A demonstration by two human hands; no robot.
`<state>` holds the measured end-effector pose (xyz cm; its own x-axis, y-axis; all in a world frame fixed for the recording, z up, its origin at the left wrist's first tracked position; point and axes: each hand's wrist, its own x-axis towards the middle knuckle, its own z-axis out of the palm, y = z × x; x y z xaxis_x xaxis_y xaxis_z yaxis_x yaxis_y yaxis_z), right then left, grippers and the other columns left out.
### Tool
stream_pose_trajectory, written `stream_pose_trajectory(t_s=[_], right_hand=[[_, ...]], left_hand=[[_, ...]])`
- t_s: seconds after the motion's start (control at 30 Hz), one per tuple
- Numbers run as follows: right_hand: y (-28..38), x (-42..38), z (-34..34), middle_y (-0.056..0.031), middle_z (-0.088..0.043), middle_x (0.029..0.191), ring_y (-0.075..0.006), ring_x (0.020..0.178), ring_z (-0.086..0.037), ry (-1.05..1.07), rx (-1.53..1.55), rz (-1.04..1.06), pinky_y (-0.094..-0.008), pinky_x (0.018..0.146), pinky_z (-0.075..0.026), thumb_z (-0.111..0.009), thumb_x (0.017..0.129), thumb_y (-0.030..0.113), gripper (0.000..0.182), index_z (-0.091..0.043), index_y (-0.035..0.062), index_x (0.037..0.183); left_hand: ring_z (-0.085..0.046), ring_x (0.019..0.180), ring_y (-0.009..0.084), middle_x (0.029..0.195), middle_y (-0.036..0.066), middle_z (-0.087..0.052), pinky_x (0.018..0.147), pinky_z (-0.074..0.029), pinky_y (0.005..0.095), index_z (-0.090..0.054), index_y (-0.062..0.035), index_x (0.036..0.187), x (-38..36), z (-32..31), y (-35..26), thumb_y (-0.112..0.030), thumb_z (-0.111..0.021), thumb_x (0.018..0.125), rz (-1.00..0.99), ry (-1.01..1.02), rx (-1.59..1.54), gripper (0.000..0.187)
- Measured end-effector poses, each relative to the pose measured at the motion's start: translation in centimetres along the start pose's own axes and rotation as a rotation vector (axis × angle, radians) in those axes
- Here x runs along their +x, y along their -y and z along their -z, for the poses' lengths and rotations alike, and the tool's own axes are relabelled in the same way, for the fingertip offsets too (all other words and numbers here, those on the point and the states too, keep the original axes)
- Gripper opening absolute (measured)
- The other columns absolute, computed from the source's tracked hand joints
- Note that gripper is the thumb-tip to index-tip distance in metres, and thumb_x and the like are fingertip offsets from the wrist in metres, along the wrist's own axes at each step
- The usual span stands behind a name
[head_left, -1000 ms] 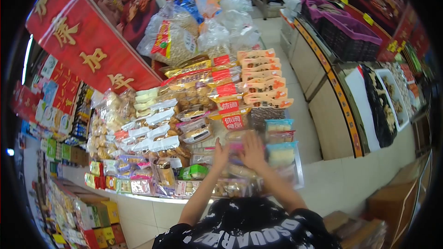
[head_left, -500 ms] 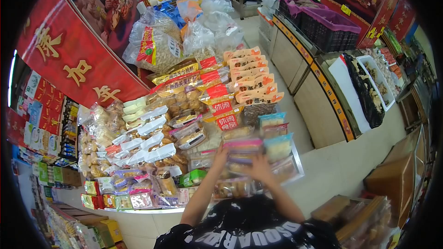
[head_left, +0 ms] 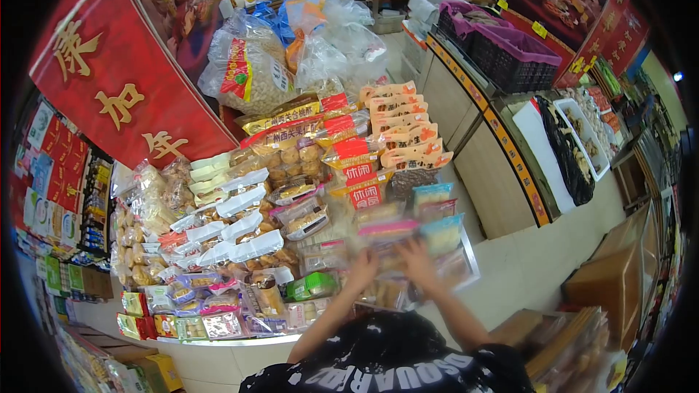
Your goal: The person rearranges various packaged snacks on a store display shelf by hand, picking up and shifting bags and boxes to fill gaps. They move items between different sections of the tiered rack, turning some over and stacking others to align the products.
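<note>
My left hand is at the near left side of a clear snack bag with a pink top edge. My right hand is at the bag's near right side. Both hands seem closed on its lower part, though motion blurs the fingers and the bag's contents. To the right lie clear bags with light-blue tops. A green pack sits left of my left hand, and a clear pack of pastries lies below the hands.
Packaged snacks cover the display table, including white-topped bags and orange-topped bags. Large clear sacks stand at the back. A counter with purple-lined crates is at right. Cardboard boxes stand lower right.
My left hand has moved right and nearer my body, from the bag's left edge to its near side. The pink-topped bag has shifted slightly right. The view has tilted a little.
</note>
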<state>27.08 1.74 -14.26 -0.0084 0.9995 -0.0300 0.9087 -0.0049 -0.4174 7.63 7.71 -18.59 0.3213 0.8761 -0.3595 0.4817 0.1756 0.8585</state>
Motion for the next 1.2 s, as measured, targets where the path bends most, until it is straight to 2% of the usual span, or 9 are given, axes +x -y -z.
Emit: stream_pose_trajectory(t_s=[0.17,0.23,0.33,0.67,0.8,0.87,0.97,1.03,1.2], right_hand=[[2.2,-1.5,1.6,-0.0324,-0.040,0.143,-0.0509,0.133,-0.036,-0.174,0.012,-0.063,-0.0574,0.108,-0.035,-0.079,0.071,0.022,0.081,-0.046,0.0046,0.143],[3.2,-2.2,2.5,-0.0330,-0.041,0.142,-0.0496,0.130,-0.043,-0.198,0.155,-0.335,-0.0569,0.105,-0.039,-0.081,0.072,0.025,0.089,-0.038,-0.0012,0.145],[0.2,-2.0,-0.5,-0.0291,-0.050,0.135,-0.0479,0.126,-0.048,-0.015,0.319,-0.381,-0.0514,0.105,-0.041,-0.089,0.066,0.030,0.119,-0.015,0.0000,0.154],[-1.6,-2.9,1.4,-0.0278,-0.048,0.141,-0.0388,0.132,-0.048,-0.011,0.628,-0.218,-0.0424,0.109,-0.040,-0.089,0.066,0.022,0.113,-0.023,-0.0040,0.153],[-0.8,-2.7,2.1,-0.0265,-0.042,0.147,-0.0434,0.133,-0.045,0.075,0.351,-0.278,-0.0490,0.110,-0.039,-0.088,0.066,0.027,0.112,-0.024,0.0004,0.154],[0.5,-1.9,3.5,-0.0259,-0.040,0.149,-0.0450,0.134,-0.043,0.120,0.249,-0.348,-0.0510,0.110,-0.038,-0.087,0.066,0.030,0.112,-0.025,0.0031,0.155],[1.2,-1.5,4.3,-0.0233,-0.033,0.155,-0.0463,0.137,-0.039,0.086,0.152,-0.340,-0.0542,0.111,-0.036,-0.086,0.066,0.035,0.107,-0.031,0.0099,0.154],[0.8,-1.6,4.2,-0.0217,-0.030,0.157,-0.0447,0.140,-0.034,-0.029,-0.092,-0.001,-0.0572,0.112,-0.033,-0.085,0.067,0.039,0.099,-0.039,0.0176,0.151],[-1.3,-2.2,0.7,-0.0181,-0.031,0.157,-0.0447,0.143,-0.028,0.066,-0.017,0.015,-0.0643,0.111,-0.028,-0.084,0.069,0.043,0.088,-0.048,0.0224,0.146]], left_hand=[[-0.062,0.113,0.0425,0.118,0.027,-0.066,0.107,-0.039,0.0429,-0.044,-0.0022,0.141,-0.4,-0.3,1.9,-0.047,-0.056,0.096,-0.148,-0.153,0.053,0.065],[-0.062,0.114,0.0443,0.119,0.028,-0.065,0.109,-0.037,0.0440,-0.043,-0.0014,0.142,-1.5,1.2,0.2,-0.050,-0.055,0.095,-0.203,-0.221,0.216,0.068],[-0.062,0.110,0.0469,0.115,0.030,-0.066,0.112,-0.033,0.0481,-0.043,0.0032,0.140,-2.0,2.4,-1.8,-0.054,-0.050,0.095,0.079,0.160,0.313,0.073],[-0.056,0.117,0.0503,0.118,0.028,-0.064,0.115,-0.028,0.0537,-0.048,0.0013,0.137,-5.0,0.2,-1.1,-0.045,-0.059,0.093,-0.226,-0.006,0.241,0.065],[-0.056,0.117,0.0519,0.121,0.028,-0.064,0.110,-0.035,0.0529,-0.038,-0.0006,0.147,-5.0,0.9,-2.4,-0.049,-0.057,0.093,-0.125,0.084,0.278,0.075],[-0.064,0.099,0.0481,0.108,0.029,-0.067,0.090,-0.050,0.0540,-0.038,-0.0024,0.144,-5.8,1.3,-4.0,-0.045,-0.059,0.092,-0.185,-0.033,0.360,0.070],[-0.058,0.117,0.0483,0.118,0.027,-0.066,0.109,-0.038,0.0493,-0.017,0.0056,0.154,-5.7,1.4,-3.2,-0.057,-0.057,0.091,-0.037,0.122,0.374,0.097],[-0.059,0.116,0.0477,0.117,0.026,-0.067,0.109,-0.038,0.0487,-0.015,0.0071,0.154,-6.1,1.9,-3.9,-0.059,-0.059,0.090,-0.068,0.168,0.390,0.102],[-0.062,0.116,0.0423,0.117,0.023,-0.069,0.107,-0.039,0.0479,-0.013,0.0064,0.154,-7.5,2.3,-4.9,-0.060,-0.065,0.085,-0.196,0.228,0.527,0.109]])
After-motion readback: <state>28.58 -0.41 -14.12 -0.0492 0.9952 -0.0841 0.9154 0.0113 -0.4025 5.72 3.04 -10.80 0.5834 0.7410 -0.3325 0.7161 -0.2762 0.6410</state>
